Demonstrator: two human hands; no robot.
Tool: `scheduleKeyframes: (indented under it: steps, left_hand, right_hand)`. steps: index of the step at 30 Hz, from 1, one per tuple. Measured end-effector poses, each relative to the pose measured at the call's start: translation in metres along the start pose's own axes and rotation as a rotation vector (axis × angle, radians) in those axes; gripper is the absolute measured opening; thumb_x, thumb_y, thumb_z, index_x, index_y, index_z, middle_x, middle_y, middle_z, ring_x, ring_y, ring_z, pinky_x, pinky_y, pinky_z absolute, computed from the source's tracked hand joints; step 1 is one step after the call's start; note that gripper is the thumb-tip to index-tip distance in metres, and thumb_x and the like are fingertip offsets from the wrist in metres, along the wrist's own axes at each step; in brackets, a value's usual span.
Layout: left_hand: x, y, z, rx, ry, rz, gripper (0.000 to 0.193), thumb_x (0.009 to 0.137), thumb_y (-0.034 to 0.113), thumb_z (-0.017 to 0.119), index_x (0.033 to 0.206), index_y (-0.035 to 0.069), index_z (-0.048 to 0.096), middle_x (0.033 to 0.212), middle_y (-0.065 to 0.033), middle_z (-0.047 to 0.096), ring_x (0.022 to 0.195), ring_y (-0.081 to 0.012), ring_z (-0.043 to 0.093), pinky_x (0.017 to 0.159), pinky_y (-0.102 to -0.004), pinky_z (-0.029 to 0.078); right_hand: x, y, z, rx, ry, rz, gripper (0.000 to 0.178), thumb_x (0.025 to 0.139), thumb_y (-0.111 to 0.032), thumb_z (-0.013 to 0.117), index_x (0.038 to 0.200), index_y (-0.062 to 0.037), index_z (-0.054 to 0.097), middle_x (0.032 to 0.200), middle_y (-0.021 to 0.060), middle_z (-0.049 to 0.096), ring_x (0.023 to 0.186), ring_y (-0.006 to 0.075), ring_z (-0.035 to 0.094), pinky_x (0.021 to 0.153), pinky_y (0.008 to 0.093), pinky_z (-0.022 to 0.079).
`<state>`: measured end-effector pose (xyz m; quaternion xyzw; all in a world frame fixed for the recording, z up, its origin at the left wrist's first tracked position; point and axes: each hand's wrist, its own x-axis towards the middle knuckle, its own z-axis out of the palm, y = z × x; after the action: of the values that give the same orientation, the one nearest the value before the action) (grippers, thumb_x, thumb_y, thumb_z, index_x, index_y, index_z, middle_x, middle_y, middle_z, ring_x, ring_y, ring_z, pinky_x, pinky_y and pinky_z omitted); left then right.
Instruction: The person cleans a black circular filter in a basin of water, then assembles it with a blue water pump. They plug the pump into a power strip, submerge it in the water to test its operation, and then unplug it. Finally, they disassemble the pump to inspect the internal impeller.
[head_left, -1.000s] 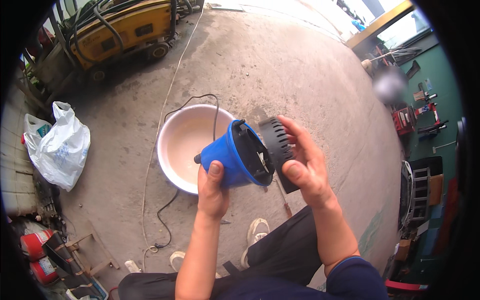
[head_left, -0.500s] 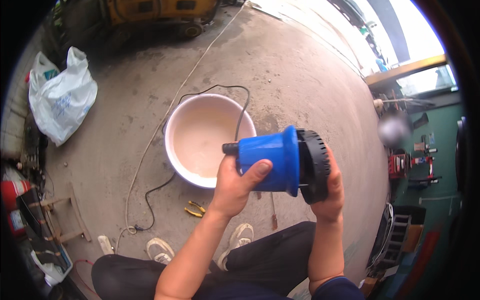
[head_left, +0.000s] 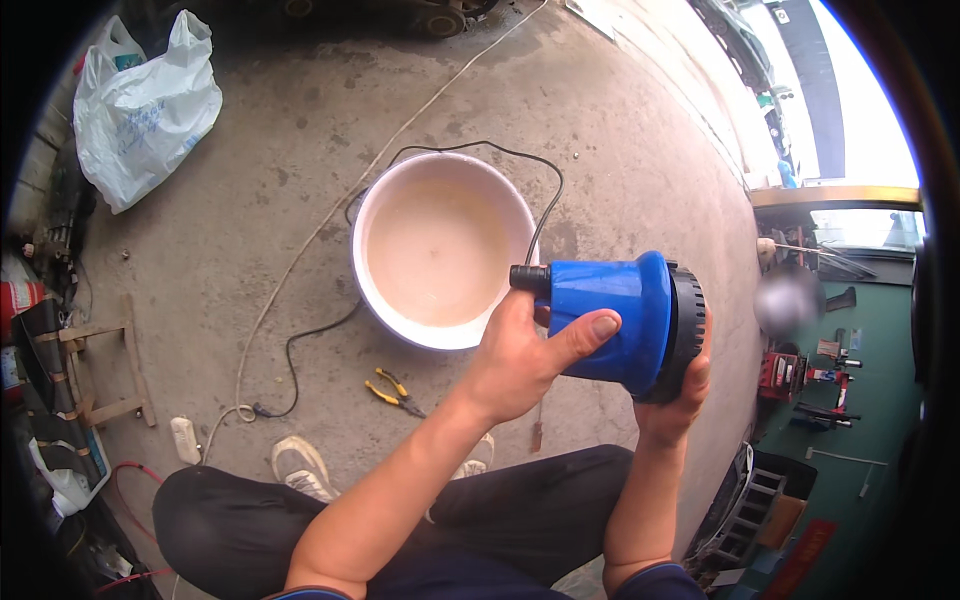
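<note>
In front of me I hold a blue submersible pump (head_left: 608, 295) on its side, its black outlet nozzle pointing left. My left hand (head_left: 520, 350) is closed around the blue body near the nozzle, thumb along the front. My right hand (head_left: 675, 405) grips the slotted black strainer base (head_left: 690, 325) from the right; its fingers are partly hidden. The base sits against the blue flange. From the pump a black cable (head_left: 558, 175) loops behind a white basin (head_left: 440, 338) holding cloudy, pale brownish water.
On the concrete floor lie yellow-handled pliers (head_left: 388, 388), a white power strip (head_left: 185, 440) and a pale cord (head_left: 290, 265). A white plastic bag (head_left: 150, 110) stands far left, above a wooden frame (head_left: 125, 408). To the right is a green surface (head_left: 850, 520) with red tools (head_left: 780, 375).
The gap between the black base and the blue body has closed as my right hand brought them together. In the view, the pump and hands sit farther right, and the basin has shifted up and right.
</note>
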<state>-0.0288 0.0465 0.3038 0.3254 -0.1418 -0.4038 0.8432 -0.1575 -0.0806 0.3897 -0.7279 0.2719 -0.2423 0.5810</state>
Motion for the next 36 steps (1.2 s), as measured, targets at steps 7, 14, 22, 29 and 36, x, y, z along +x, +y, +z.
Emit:
scheduleKeyframes:
  steps: [7,14,22,29,36]
  left_hand:
    - [0.0,0.004,0.002,0.006,0.028,0.034,0.065,0.095,0.046,0.087,0.125,-0.007,0.067,0.112,-0.0139,0.076,0.104,-0.0196,0.073,0.093,-0.0342,0.059]
    - [0.0,0.003,-0.001,0.086,0.045,0.078,0.071,0.091,0.05,0.089,0.126,-0.007,0.065,0.111,-0.015,0.074,0.104,-0.0206,0.072,0.091,-0.0351,0.059]
    - [0.001,-0.007,0.001,0.142,0.058,0.12,0.071,0.089,0.05,0.091,0.126,-0.003,0.062,0.11,-0.0122,0.069,0.103,-0.0196,0.069,0.087,-0.0343,0.059]
    - [-0.002,-0.004,0.004,0.118,0.028,0.106,0.067,0.089,0.043,0.092,0.126,-0.002,0.06,0.111,-0.0104,0.067,0.103,-0.0175,0.068,0.086,-0.033,0.059]
    - [-0.004,-0.004,0.004,0.121,0.016,0.065,0.068,0.089,0.04,0.093,0.129,-0.003,0.058,0.115,-0.0107,0.065,0.104,-0.0179,0.068,0.086,-0.0339,0.06]
  right_hand:
    - [0.002,0.001,0.004,-0.069,0.047,-0.071,0.12,0.089,-0.079,0.071,0.167,0.0034,0.031,0.156,0.023,0.05,0.141,0.0353,0.057,0.118,0.049,0.049]
    - [0.001,-0.008,0.018,0.061,0.07,-0.059,0.114,0.088,-0.067,0.069,0.168,0.0038,0.027,0.153,0.0257,0.052,0.139,0.0379,0.059,0.116,0.0506,0.05]
    - [0.001,-0.006,0.013,0.053,0.061,-0.073,0.106,0.091,-0.061,0.063,0.169,0.0014,0.029,0.153,0.024,0.054,0.138,0.0359,0.059,0.117,0.0481,0.048]
    - [0.001,-0.007,0.011,-0.029,0.103,-0.093,0.108,0.089,-0.066,0.065,0.167,0.0004,0.031,0.149,0.0243,0.054,0.135,0.0369,0.059,0.114,0.0494,0.052]
    - [0.002,-0.011,0.011,-0.031,0.111,-0.066,0.105,0.092,-0.067,0.063,0.165,0.003,0.034,0.146,0.0233,0.056,0.133,0.0347,0.061,0.112,0.0461,0.053]
